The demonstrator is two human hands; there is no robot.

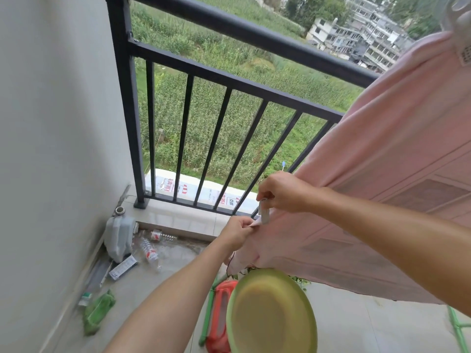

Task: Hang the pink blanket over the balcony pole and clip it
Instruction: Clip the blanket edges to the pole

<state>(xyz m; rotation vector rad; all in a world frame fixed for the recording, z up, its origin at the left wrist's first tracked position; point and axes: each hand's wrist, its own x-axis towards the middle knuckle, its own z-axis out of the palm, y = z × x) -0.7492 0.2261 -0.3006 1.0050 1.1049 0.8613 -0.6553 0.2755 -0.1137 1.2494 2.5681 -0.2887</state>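
Fingers of the left hand point(239, 231) pinch the low corner of the pink blanket point(382, 174), and the right hand point(283, 192) grips a small clip point(265, 212) right above it. A shallow bite and that corner could slip free. Clip's mouth is hidden, and the pole is cut off beyond the blurred big pale clip point(462, 34) where the blanket hangs.

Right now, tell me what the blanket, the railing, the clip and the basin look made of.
The pink blanket looks like thin matte fabric, draping in soft folds. The railing is probably painted metal: dark, satin, square-edged bars. The clip seems pale plastic, though too small to be sure. The basin looks like smooth yellow-green plastic with a soft sheen.
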